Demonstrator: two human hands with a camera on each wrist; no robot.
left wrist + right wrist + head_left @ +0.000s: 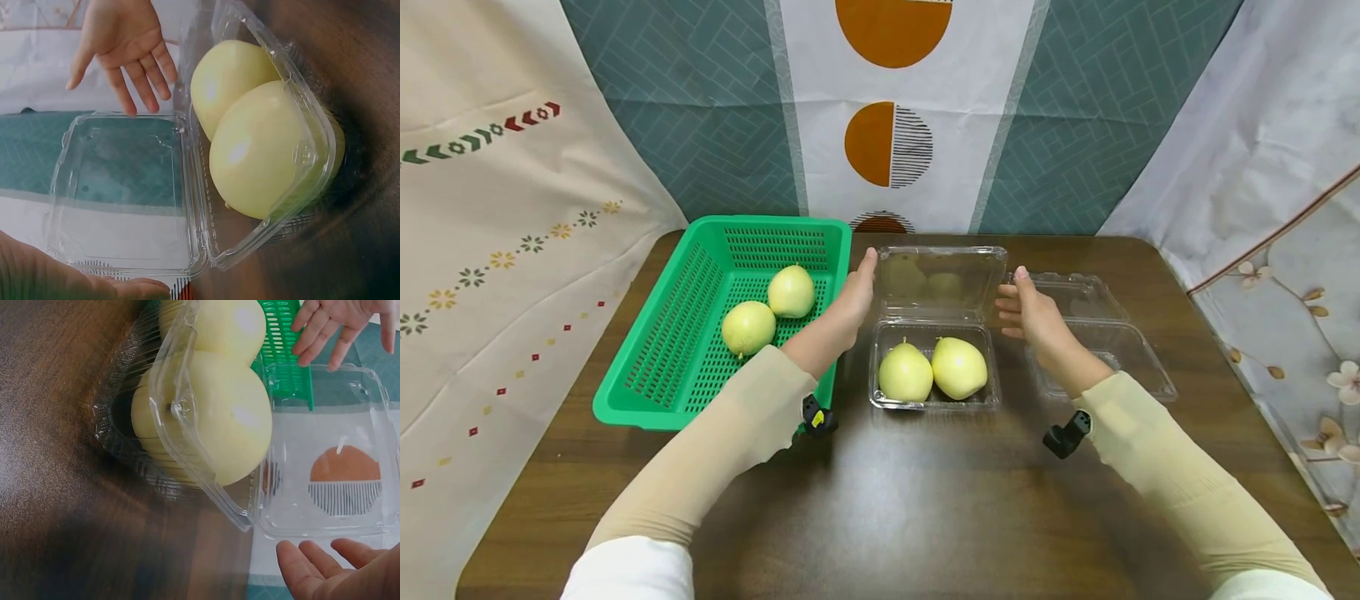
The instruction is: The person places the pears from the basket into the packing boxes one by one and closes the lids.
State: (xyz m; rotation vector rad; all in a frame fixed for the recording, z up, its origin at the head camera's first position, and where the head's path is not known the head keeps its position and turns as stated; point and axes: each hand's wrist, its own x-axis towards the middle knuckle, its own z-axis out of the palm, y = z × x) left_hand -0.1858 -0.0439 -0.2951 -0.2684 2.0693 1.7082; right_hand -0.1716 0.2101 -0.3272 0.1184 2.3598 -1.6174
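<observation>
A clear plastic clamshell box [936, 406] stands mid-table with its lid [940, 302] raised. Inside its base sit two yellow-green pears, a left pear [906, 372] and a right pear [959, 368], side by side. My left hand [853, 297] is held beside the lid's left edge, fingers extended. To the right of the lid is my right hand [1037, 321], its palm facing inward and fingers spread and fairly straight. Neither hand grips anything. In the left wrist view the lid [125, 200] is see-through; whether the left fingers touch its edge, I cannot tell.
A green slotted basket [651, 333] on the left holds two more pears, one at the back [792, 292] and one nearer [749, 327]. Another clear clamshell box [1138, 362] lies open behind my right hand. Patterned cloth [745, 108] hangs at the table's back edge.
</observation>
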